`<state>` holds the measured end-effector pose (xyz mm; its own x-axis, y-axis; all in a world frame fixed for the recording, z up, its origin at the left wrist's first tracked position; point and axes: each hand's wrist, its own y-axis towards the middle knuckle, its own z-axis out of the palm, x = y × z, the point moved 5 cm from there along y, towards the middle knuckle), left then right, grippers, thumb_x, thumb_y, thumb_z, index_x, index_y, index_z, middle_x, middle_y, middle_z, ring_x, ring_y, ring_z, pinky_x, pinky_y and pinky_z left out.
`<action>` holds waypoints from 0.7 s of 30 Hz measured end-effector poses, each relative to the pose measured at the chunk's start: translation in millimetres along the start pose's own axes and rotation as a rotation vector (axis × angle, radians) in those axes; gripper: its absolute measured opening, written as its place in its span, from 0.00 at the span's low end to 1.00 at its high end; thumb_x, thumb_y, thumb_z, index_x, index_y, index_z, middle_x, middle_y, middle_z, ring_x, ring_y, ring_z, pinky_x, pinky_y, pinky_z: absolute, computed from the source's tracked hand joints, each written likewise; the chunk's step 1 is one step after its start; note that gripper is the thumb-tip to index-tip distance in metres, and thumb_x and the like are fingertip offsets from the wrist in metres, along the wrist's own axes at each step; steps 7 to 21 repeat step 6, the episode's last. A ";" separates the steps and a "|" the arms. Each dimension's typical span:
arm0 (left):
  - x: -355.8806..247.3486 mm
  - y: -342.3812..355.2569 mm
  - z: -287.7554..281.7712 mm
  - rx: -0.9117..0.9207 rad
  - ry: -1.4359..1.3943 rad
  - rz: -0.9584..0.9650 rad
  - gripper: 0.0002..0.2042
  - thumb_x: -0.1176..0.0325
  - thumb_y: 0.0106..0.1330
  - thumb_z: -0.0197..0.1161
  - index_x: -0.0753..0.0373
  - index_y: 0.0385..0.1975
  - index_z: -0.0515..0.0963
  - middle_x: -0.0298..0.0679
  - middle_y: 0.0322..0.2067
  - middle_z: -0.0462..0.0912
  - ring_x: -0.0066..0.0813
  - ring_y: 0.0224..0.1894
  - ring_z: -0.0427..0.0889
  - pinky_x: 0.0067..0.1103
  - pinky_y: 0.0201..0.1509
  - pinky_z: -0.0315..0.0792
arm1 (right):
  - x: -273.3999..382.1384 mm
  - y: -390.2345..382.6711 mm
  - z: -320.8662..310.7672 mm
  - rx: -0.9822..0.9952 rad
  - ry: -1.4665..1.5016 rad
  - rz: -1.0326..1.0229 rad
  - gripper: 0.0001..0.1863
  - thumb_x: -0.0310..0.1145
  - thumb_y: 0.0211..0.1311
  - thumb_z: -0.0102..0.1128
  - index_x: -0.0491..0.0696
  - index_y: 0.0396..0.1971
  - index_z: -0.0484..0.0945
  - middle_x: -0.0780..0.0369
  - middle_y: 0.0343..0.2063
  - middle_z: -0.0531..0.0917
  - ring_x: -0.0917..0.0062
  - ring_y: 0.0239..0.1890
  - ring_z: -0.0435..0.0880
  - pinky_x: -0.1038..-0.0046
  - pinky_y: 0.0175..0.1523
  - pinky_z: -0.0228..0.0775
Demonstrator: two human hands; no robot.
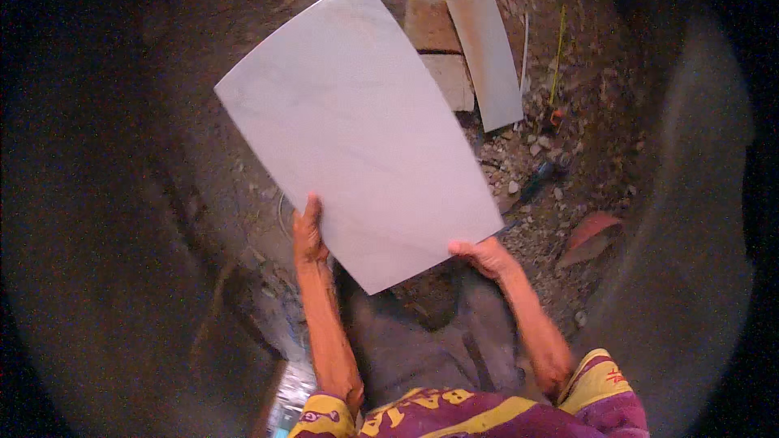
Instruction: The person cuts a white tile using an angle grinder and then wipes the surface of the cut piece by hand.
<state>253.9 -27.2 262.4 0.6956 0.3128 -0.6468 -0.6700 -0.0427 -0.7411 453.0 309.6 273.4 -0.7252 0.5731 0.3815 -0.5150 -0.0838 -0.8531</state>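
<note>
A large, pale, rectangular tile (357,122) with faint grey veins is held up in front of me, turned so its far end points to the upper left. My left hand (310,231) grips its left edge near the close end, thumb on the top face. At the close right corner, my right hand (483,255) is closed on the short edge, its thumb also on top. The other fingers of both hands are mostly hidden beneath the tile.
Beyond the tile's right edge lie a narrow tile strip (491,65) and brownish slabs (434,24). A yellow measuring tape (557,57), a dark bluish tool (538,181) and a reddish curved piece (592,231) rest among rubble (519,162). Shiny packaging (294,381) is at lower left.
</note>
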 end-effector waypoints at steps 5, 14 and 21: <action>-57.8 -217.3 -161.7 -0.062 -0.020 0.184 0.30 0.50 0.82 0.65 0.63 0.76 0.73 0.43 0.69 0.82 0.44 0.67 0.83 0.46 0.72 0.79 | 11.1 -107.0 50.1 0.334 0.013 0.266 0.44 0.26 0.57 0.89 0.45 0.73 0.75 0.61 0.67 0.82 0.71 0.66 0.81 0.67 0.63 0.81; -41.7 -231.5 -180.2 -0.118 0.060 0.240 0.32 0.49 0.82 0.65 0.62 0.77 0.72 0.44 0.72 0.79 0.45 0.71 0.80 0.49 0.74 0.77 | 42.1 -126.5 43.1 0.392 -0.146 0.174 0.43 0.32 0.64 0.85 0.45 0.77 0.72 0.61 0.70 0.79 0.72 0.70 0.79 0.66 0.70 0.75; -41.7 -231.5 -180.2 -0.118 0.060 0.240 0.32 0.49 0.82 0.65 0.62 0.77 0.72 0.44 0.72 0.79 0.45 0.71 0.80 0.49 0.74 0.77 | 42.1 -126.5 43.1 0.392 -0.146 0.174 0.43 0.32 0.64 0.85 0.45 0.77 0.72 0.61 0.70 0.79 0.72 0.70 0.79 0.66 0.70 0.75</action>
